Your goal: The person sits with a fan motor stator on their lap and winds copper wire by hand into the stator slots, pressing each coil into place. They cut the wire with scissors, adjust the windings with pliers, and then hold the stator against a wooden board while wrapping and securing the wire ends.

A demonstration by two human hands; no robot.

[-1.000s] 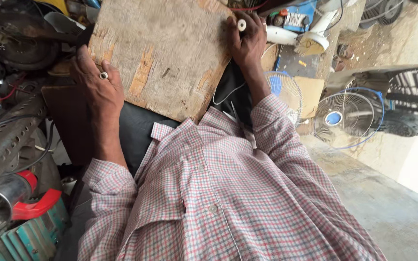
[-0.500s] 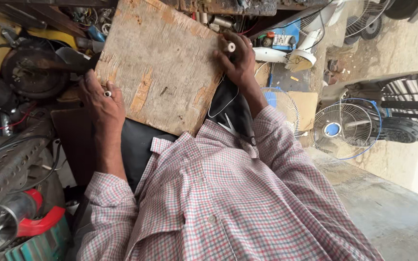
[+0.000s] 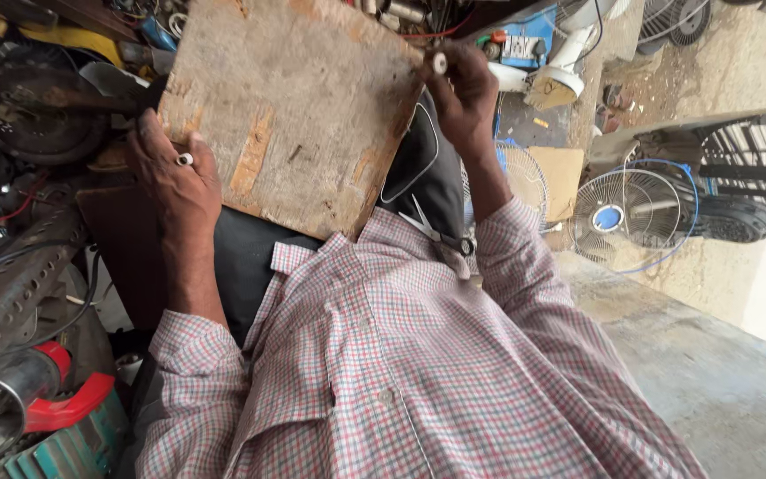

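A worn wooden board (image 3: 299,106) lies tilted over my lap. My left hand (image 3: 175,182) grips its left edge, and a small white piece (image 3: 185,160) sticks out between the fingers. At the board's upper right corner, my right hand (image 3: 465,98) pinches a small white cylinder (image 3: 439,62) between fingertips. A black cover (image 3: 423,173) lies under the board. The checked sleeves and shirt (image 3: 401,372) fill the lower part of the view.
A dark round metal part (image 3: 33,111) and a perforated metal bar (image 3: 11,284) lie at the left. A red and silver tool (image 3: 19,399) sits at the lower left. Two wire fan guards (image 3: 631,213) (image 3: 520,177) stand at the right on the concrete floor (image 3: 720,381).
The view has shifted slightly. My right hand keeps the white cylinder at the board's upper right corner, a little higher. My left hand stays on the left edge.
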